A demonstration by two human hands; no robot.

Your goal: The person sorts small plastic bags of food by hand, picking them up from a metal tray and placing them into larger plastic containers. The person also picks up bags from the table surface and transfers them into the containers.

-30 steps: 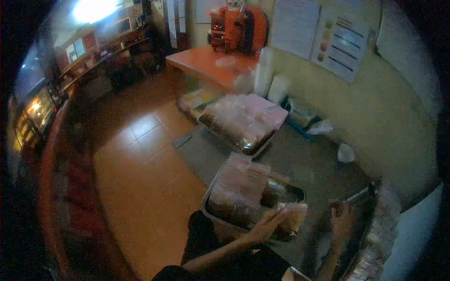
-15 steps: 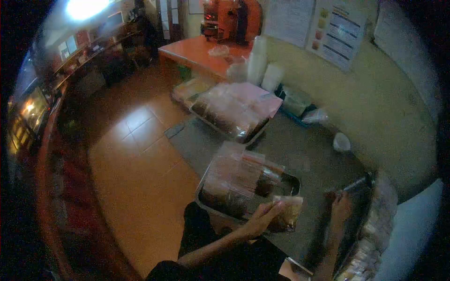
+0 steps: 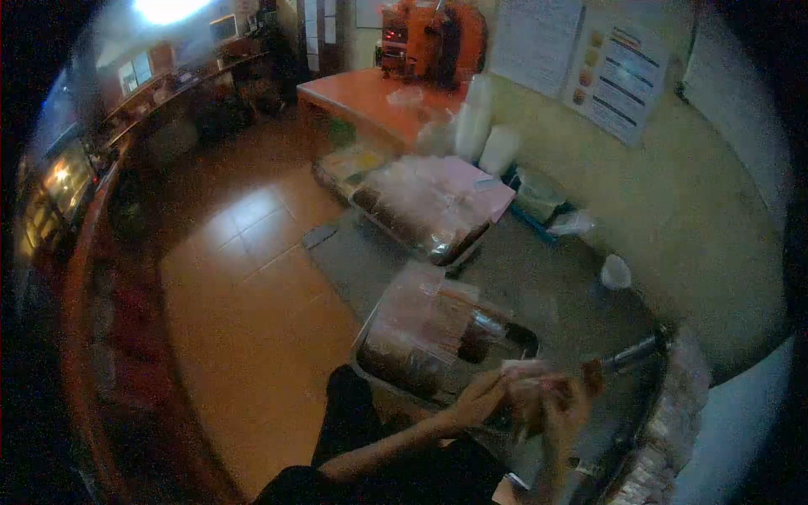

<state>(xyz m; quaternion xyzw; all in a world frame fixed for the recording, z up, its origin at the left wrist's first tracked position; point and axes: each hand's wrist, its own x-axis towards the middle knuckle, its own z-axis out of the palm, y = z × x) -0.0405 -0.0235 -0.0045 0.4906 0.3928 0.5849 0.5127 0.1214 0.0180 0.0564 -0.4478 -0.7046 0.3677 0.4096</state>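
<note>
My left hand (image 3: 481, 399) is closed on the edge of a small clear plastic packet (image 3: 523, 402) with brownish contents. At the packet's other side is my right hand (image 3: 568, 412), blurred, with its fingers bent and pressed to the upper edge. Just behind the hands lies a metal tray (image 3: 360, 364) holding clear-wrapped packets (image 3: 421, 316) with dark brown contents. Right of my right hand a shiny cylinder-like object (image 3: 631, 353) with a reddish-brown end (image 3: 593, 374) rests on the grey tabletop (image 3: 547, 286).
A second tray of wrapped packets (image 3: 417, 206) with a pink sheet (image 3: 484, 189) stands farther back. White cup stacks (image 3: 474, 118), a teal basket (image 3: 534, 220) and a white cup (image 3: 615, 272) line the wall. Many wrapped packets (image 3: 673, 421) are piled at right. An orange machine (image 3: 433, 38) stands behind.
My right hand has moved left from beside the shiny cylinder to the packet in my left hand. The packet's upper part now looks folded or gathered between both hands.
</note>
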